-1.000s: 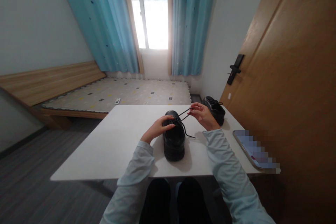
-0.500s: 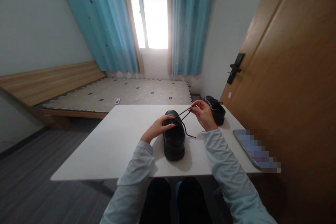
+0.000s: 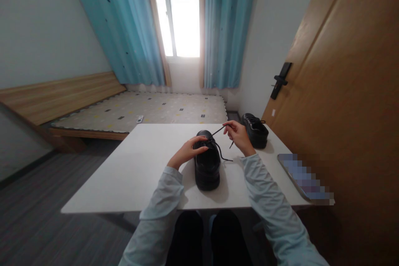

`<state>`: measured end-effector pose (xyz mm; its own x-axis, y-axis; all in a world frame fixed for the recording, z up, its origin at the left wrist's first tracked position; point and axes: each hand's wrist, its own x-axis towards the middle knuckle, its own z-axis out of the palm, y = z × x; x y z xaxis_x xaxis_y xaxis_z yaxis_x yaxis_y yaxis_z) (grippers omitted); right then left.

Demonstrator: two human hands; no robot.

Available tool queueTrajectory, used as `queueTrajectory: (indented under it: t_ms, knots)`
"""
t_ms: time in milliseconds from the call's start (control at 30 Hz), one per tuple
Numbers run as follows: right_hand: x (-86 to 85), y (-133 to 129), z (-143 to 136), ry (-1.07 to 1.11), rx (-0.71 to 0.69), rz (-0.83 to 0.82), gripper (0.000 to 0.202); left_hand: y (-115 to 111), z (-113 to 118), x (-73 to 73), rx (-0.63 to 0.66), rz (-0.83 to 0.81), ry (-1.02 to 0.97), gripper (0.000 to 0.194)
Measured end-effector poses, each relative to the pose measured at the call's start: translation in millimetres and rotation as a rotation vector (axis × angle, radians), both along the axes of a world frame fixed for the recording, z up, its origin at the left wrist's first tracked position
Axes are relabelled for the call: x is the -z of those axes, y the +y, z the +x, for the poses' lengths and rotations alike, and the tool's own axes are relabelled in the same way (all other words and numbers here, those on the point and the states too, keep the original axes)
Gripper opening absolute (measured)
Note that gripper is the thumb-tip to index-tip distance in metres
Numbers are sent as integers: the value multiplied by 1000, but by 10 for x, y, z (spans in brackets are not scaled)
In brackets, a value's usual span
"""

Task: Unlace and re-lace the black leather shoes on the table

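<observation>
No text, brand or number can be read. The screen of the tablet (image 3: 291, 174) is blurred into blocks. The white sticker (image 3: 273, 112) on the door (image 3: 346, 75), the dark marks on the mattress (image 3: 171, 102) and the small white device (image 3: 140, 119) there are too small to make out.

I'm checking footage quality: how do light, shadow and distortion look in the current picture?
Head view: the window mostly burns out to white. Head view: the nearer shoe is so dark that its opening shows little detail; a soft shadow falls beside it on the white table. Head view: the door leans, suggesting wide-angle distortion; blocky pixelation hides much of the flat device.
</observation>
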<state>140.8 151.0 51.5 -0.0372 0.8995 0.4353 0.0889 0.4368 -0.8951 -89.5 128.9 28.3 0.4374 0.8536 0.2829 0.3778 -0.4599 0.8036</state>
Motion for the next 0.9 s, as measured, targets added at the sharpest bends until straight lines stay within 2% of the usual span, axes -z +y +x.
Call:
queueTrajectory:
  t_ms: [133, 267, 400, 567, 700, 800, 900]
  knots:
    - [18, 36, 62, -126, 86, 48, 19, 13, -5, 17, 4, 11, 3, 40]
    - [48, 85, 107, -87, 187, 39, 19, 23, -13, 32, 9, 6, 0, 41]
    - [45, 90, 119, -73, 229, 114, 23, 16, -21, 31, 23, -2, -21, 43]
    - [8, 15, 65, -84, 120, 92, 37, 16, -15, 27, -8, -22, -90, 38]
    - [1, -51, -3, -155, 31, 69, 32, 56, -27, 58, -132, -34, -195, 33]
    - [2, -107, -51, -251, -83, 48, 25, 82, -50, 82, -190, -24, -183, 32]
    - [9, -158, -93, -368, -206, 4, 36, 83, -66, 76, -194, -11, -142, 30]
